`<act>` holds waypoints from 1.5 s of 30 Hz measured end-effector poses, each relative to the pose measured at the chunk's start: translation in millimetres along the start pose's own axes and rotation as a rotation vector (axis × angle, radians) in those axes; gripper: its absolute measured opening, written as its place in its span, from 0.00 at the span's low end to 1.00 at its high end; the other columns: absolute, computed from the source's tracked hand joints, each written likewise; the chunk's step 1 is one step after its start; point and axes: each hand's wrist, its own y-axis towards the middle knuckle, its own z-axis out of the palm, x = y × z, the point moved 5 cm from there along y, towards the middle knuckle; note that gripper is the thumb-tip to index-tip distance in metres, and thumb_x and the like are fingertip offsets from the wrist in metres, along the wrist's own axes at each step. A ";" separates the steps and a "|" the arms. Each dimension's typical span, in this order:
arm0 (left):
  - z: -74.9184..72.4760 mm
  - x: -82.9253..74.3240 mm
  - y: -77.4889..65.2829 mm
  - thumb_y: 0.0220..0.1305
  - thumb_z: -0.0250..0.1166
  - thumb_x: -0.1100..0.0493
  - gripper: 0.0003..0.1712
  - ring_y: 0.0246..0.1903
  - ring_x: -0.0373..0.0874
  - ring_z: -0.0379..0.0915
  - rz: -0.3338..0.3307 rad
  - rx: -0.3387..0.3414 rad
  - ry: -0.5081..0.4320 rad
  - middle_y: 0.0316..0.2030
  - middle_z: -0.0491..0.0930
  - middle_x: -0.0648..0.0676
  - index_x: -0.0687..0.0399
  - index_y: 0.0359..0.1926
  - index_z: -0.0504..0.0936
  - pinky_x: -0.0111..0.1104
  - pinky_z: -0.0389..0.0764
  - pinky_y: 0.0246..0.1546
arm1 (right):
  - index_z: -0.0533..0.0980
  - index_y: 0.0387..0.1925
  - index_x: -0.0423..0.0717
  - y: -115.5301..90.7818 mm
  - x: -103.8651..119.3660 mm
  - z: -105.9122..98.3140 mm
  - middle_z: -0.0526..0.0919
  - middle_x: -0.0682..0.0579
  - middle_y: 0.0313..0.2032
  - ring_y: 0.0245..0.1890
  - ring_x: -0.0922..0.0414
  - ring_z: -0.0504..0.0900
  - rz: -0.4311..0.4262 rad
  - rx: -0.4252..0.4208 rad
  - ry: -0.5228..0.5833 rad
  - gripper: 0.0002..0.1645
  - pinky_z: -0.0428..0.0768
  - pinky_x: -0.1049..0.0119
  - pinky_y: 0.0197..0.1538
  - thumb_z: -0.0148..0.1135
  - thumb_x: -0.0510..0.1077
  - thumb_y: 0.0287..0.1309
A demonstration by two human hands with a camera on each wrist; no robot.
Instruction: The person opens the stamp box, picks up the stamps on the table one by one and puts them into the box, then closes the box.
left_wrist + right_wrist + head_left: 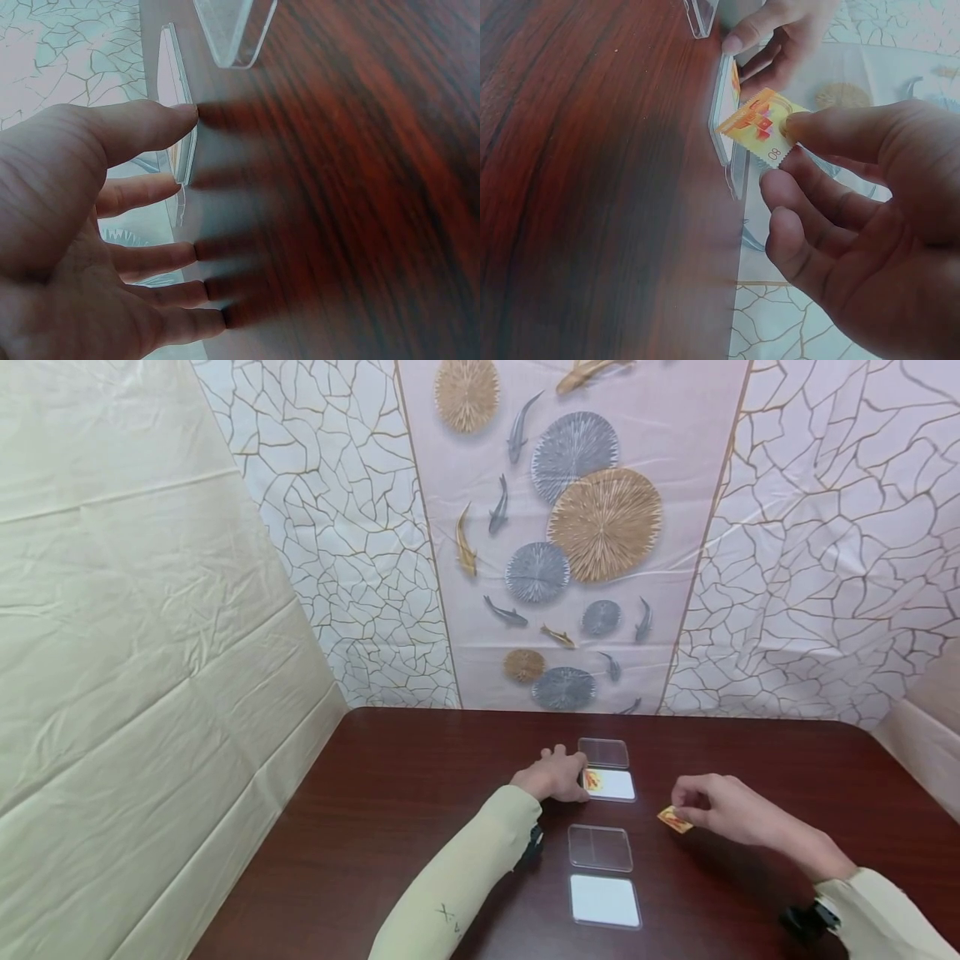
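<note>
My right hand (pixel 731 810) pinches a small postage stamp (pixel 761 129) between thumb and fingertips, right of the cases and above the table. The stamp is yellow and orange, with toothed edges and "80" printed on it. At the far flat clear plastic case (pixel 618 786), which has a white insert, my left hand (pixel 557 774) touches the left edge with its thumb and index finger fairly straight. Another yellow-orange stamp (pixel 593 781) lies on the left part of that white insert, partly beside the left fingers.
Behind the far case lies a clear plastic lid (pixel 603 752). Nearer me are a second clear lid (pixel 600 848) and another case with a white insert (pixel 604 901). All lie on the dark red-brown wooden table (pixel 420 835). Patterned cloth (pixel 360 568) hangs behind it.
</note>
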 end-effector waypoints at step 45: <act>-0.1 0.8 0.8 0.60 0.68 0.41 0.23 0.53 0.47 0.61 -0.009 0.005 -0.005 0.54 0.67 0.51 0.36 0.53 0.74 0.44 0.73 0.40 | 0.75 0.33 0.46 65.5 -15.2 27.6 0.81 0.52 0.25 0.24 0.55 0.79 0.214 0.022 0.202 0.04 0.75 0.65 0.24 0.64 0.37 0.60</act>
